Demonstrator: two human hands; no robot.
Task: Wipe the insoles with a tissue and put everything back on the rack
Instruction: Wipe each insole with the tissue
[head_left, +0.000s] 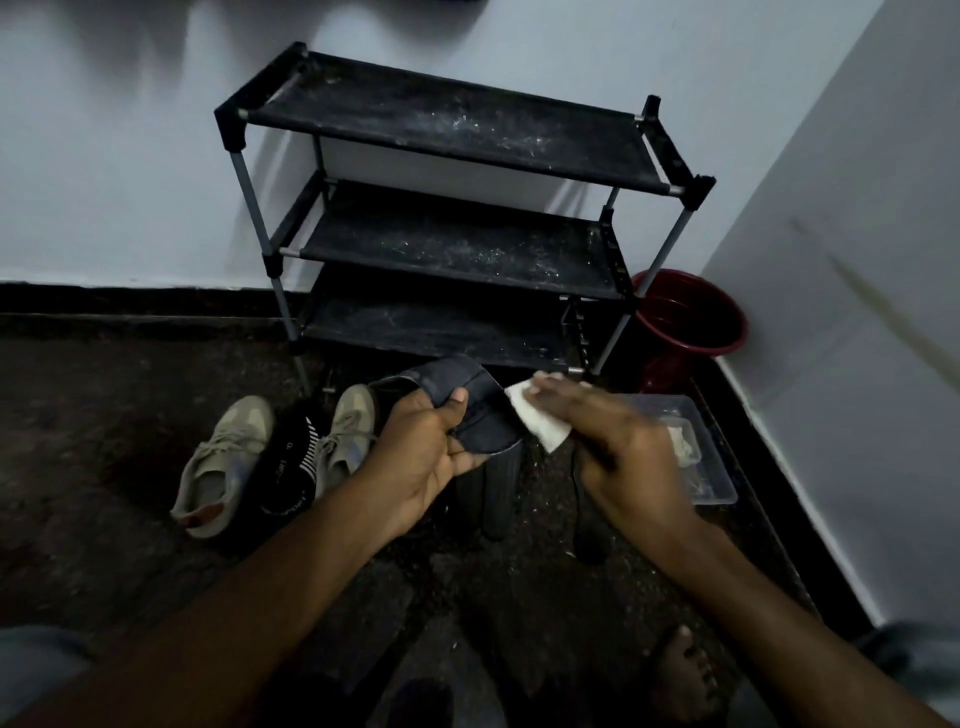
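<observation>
thumb curled, your left hand (431, 452) pinches the dark grey insole (449, 382), bent double just before the rack (452, 244); your right hand (618, 441) holds a white tissue (537, 423) at its edge. shoes (223, 462) lie left; clear tray (711, 467) and wall (857, 260) crowd the right.

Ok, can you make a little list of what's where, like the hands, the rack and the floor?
left hand: grips a bent dark insole
right hand: holds a white tissue at the insole's edge
rack: three dusty black shelves, against the wall
floor, left: two beige shoes, black socks between them
floor, right: red bucket beside the rack, clear box nearer the person
</observation>
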